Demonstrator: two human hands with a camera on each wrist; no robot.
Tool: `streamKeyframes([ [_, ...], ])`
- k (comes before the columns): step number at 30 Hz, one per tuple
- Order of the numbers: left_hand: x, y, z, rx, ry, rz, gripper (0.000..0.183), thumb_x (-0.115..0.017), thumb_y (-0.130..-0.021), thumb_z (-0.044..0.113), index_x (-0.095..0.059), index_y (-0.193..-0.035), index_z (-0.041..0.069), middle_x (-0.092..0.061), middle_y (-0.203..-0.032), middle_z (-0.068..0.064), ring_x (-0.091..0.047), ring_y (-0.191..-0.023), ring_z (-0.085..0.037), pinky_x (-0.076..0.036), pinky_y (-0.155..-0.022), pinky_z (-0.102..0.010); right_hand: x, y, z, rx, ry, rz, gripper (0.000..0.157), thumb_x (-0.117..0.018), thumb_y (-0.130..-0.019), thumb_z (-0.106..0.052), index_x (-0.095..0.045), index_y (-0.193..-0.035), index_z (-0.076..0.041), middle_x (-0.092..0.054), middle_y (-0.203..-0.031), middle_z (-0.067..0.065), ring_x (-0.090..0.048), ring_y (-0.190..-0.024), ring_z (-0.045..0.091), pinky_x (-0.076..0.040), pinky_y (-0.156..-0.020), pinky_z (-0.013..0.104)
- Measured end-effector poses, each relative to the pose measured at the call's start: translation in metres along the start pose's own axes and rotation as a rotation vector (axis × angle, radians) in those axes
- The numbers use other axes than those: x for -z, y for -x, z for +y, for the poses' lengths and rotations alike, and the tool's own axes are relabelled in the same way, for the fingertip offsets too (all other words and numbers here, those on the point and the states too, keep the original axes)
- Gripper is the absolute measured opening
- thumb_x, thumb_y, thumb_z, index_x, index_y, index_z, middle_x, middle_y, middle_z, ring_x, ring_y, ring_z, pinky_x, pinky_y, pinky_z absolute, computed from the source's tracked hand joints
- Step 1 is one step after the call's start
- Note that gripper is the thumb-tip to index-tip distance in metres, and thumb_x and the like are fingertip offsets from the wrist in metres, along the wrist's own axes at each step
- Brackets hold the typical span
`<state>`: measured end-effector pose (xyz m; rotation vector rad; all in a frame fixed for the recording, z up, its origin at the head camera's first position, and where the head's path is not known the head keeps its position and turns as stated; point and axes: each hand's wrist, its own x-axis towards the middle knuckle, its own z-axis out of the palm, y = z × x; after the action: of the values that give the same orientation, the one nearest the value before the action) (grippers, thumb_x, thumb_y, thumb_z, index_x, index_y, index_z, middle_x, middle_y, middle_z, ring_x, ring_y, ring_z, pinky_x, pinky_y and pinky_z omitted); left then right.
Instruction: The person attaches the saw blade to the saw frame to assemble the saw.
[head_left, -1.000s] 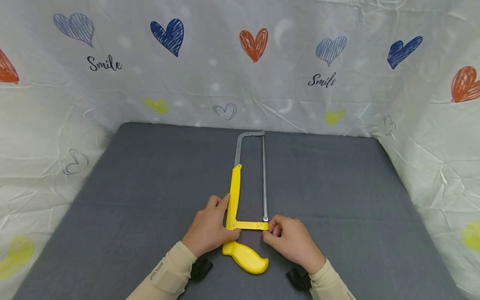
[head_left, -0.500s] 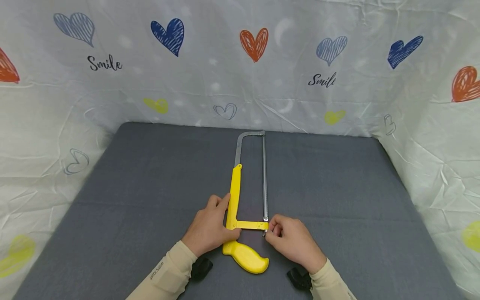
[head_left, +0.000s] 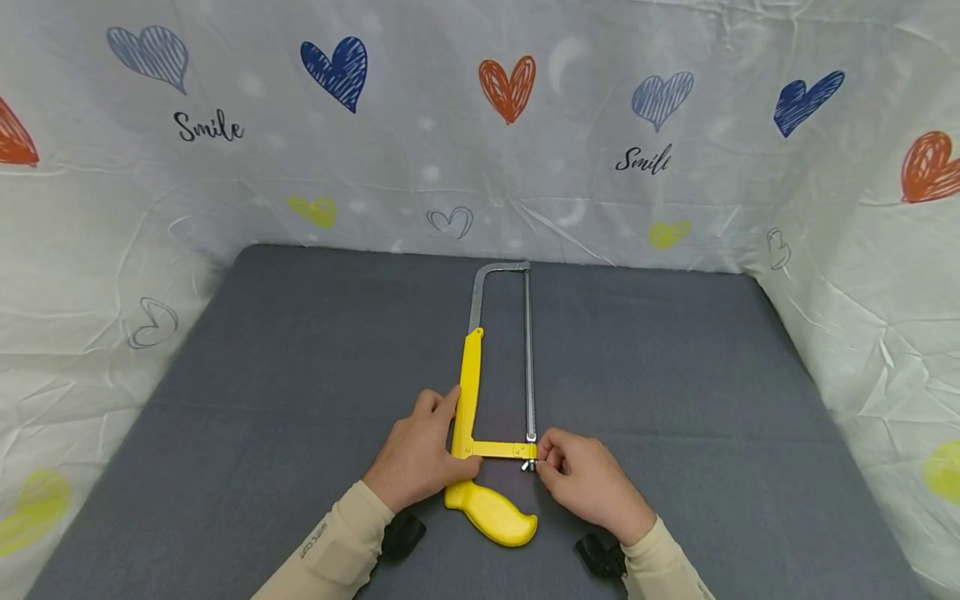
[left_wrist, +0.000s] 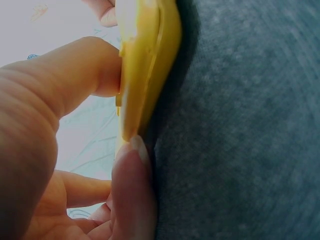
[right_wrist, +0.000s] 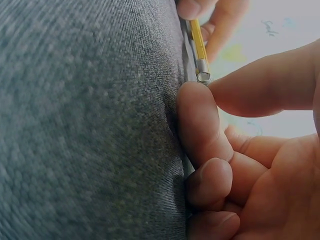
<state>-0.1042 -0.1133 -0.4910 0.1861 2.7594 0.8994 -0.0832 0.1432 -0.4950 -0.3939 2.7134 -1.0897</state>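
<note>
A hacksaw [head_left: 469, 375] with a yellow frame lies on the dark cloth, its metal bow pointing away and its handle [head_left: 498, 518] near me. My left hand [head_left: 420, 454] grips the frame by the handle, thumb across it and fingers along its left side. In the left wrist view, thumb and finger enclose the yellow frame [left_wrist: 147, 65]. The blade [head_left: 528, 358] runs along the right side to a small silver wing nut [head_left: 528, 467] below the yellow crosspiece [head_left: 502, 451]. My right hand [head_left: 588, 483] has curled fingers, with thumb and index tips at the nut's right side.
The grey cloth-covered table [head_left: 337, 333] extends around the saw. A white curtain [head_left: 420, 150] with printed hearts borders it at the back and sides. Black blocks [head_left: 402, 537] sit below both wrists.
My right thumb has shifted slightly right, so the wing nut, hidden a second ago, shows now. The left hand and the hacksaw have stayed in place.
</note>
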Motion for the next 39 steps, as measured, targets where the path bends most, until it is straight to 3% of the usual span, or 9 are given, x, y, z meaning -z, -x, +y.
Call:
streamKeyframes([
  [19, 0.0001, -0.0011, -0.0002, 0.005, 0.012, -0.004, 0.107, -0.087, -0.082, 0.035, -0.034, -0.170, 0.008, -0.052, -0.128, -0.012, -0.051, -0.058, -0.019, -0.047, -0.055, -0.029, -0.0014, 0.0002, 0.0003, 0.004, 0.021, 0.010, 0.016, -0.078, -0.095, -0.012, -0.068, -0.088, -0.021, -0.053, -0.067, -0.013, -0.043, -0.053, 0.002, -0.035, -0.052, 0.023],
  [25, 0.0001, -0.0006, -0.0002, -0.007, 0.019, -0.006, 0.106, -0.087, -0.082, 0.035, -0.034, -0.171, 0.009, -0.052, -0.128, -0.012, -0.051, -0.058, -0.019, -0.047, -0.056, -0.029, 0.0007, 0.0011, -0.0034, -0.055, 0.000, -0.012, 0.015, -0.076, -0.093, -0.012, -0.067, -0.085, -0.021, -0.055, -0.065, -0.010, -0.045, -0.051, 0.004, -0.038, -0.051, 0.023],
  [29, -0.0001, -0.0001, 0.0002, -0.011, 0.028, -0.010, 0.106, -0.087, -0.082, 0.033, -0.034, -0.170, 0.009, -0.052, -0.128, -0.013, -0.051, -0.058, -0.020, -0.047, -0.056, -0.029, 0.0019, 0.0027, -0.0060, -0.131, -0.034, -0.034, 0.017, -0.080, -0.091, -0.024, -0.067, -0.081, -0.022, -0.054, -0.063, -0.007, -0.046, -0.050, 0.009, -0.038, -0.049, 0.025],
  [34, 0.0001, 0.0001, 0.0009, -0.007, 0.019, -0.009, 0.106, -0.087, -0.082, 0.033, -0.034, -0.170, 0.009, -0.052, -0.129, -0.013, -0.051, -0.059, -0.019, -0.047, -0.056, -0.029, -0.0017, 0.0025, -0.0067, -0.188, -0.048, -0.024, 0.037, -0.087, -0.088, -0.051, -0.065, -0.079, -0.022, -0.051, -0.061, -0.006, -0.044, -0.050, 0.011, -0.034, -0.049, 0.026],
  [39, 0.0007, 0.0010, 0.0012, -0.010, 0.018, -0.005, 0.105, -0.087, -0.082, 0.033, -0.035, -0.170, 0.009, -0.053, -0.128, -0.013, -0.051, -0.059, -0.019, -0.047, -0.056, -0.029, -0.0067, 0.0021, -0.0062, -0.170, 0.011, 0.028, 0.035, -0.086, -0.091, -0.047, -0.064, -0.075, -0.024, -0.050, -0.058, -0.008, -0.044, -0.048, 0.009, -0.032, -0.048, 0.024],
])
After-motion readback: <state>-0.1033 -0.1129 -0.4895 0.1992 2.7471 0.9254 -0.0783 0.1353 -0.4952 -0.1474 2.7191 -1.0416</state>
